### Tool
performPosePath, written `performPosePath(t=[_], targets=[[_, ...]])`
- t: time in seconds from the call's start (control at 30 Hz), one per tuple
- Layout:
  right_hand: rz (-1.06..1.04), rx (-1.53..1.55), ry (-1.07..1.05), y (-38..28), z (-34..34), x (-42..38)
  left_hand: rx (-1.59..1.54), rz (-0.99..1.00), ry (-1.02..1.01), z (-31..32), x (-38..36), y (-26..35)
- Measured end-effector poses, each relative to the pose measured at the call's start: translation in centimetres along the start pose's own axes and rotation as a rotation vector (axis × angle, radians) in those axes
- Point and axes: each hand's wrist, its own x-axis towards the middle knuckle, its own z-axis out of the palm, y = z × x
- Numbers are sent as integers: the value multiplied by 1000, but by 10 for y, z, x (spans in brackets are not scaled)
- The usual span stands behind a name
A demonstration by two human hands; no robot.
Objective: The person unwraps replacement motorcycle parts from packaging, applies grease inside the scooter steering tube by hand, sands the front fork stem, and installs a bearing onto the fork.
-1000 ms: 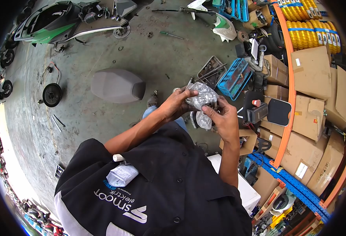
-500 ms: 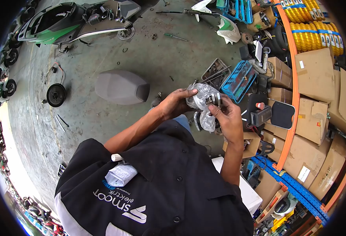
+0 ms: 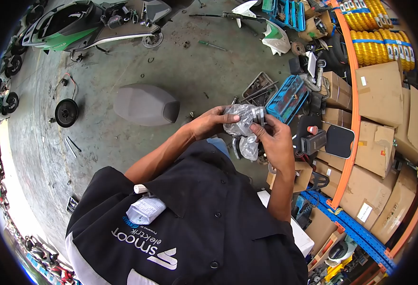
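STEP: unwrapping a bagged metal part, judged | left hand [image 3: 208,124] fingers clamped on clear plastic bag [image 3: 241,121] | right hand [image 3: 274,140] fingers pinching its front | PLACE: mid-air above concrete floor [image 3: 123,137], near blue toolbox [image 3: 289,98] | NEXT: needs steady grip while peeling plastic

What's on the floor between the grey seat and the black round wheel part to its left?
In the head view, the stretch between the grey seat and the black round part is bare concrete floor.
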Motion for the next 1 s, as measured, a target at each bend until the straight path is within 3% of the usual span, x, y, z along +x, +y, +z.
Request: performPosePath(t=[0.1,0.2,0.37,0.5,0.7,0.8,0.87,0.93,1.0], targets=[[-101,187,-2,12,-1,-3,-34,15,21,1,2,-6],[-87,143,-69,16,-7,-7,-28,55,53,9,0,-9],[-75,-57,96,12,-4,-13,57,57,73,4,5,-27],[-73,-54,77,30,-9,-13,100,46,131,1,8,-38],[-63,152,-189,51,-16,-5,149,4,115,-1,6,-43],[-169,-75,-194,44,-5,-10,317,11,-34,-8,2,-37],[-227,-179,-210,44,-3,-6,284,-8,-14,-16,0,-41],[-235,-157,-219,37,5,-5,33,-25,68,-15,-4,-39],[-350,-346,-32,33,19,-2,158,10,73,-20,-3,-36]])
